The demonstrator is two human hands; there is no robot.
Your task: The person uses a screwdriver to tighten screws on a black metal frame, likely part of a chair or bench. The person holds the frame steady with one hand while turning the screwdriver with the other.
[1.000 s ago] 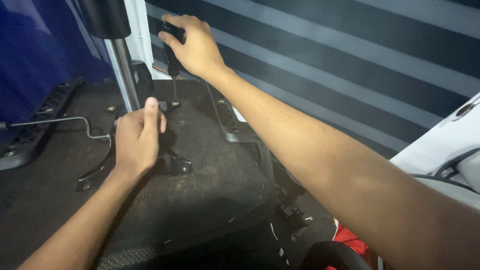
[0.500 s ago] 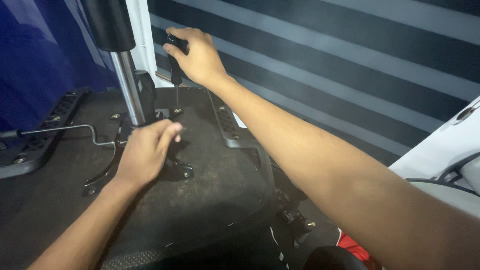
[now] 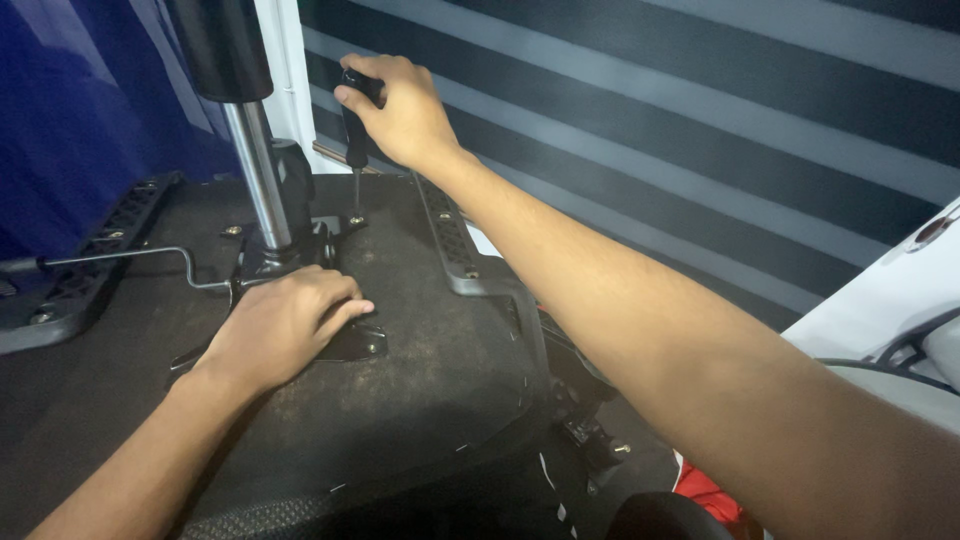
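While my right hand gripped the screwdriver upright on a screw upper centre, my left hand pressed flat, fingers loosely together, on the black bracket.

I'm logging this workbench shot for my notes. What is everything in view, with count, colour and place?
seat base: one, black, upturned, filling the lower middle
metal plate: one, black, on the seat base under the left hand
gas cylinder: one, silver with a black upper sleeve, standing upright from the plate
lever: one, grey rod, bent, sticking out left
armrest brackets: two, black, along the left and right edges of the seat
screwdriver: one, black handle, upright, tip on a screw
left hand: pressing flat on the plate
right hand: gripping the screwdriver handle
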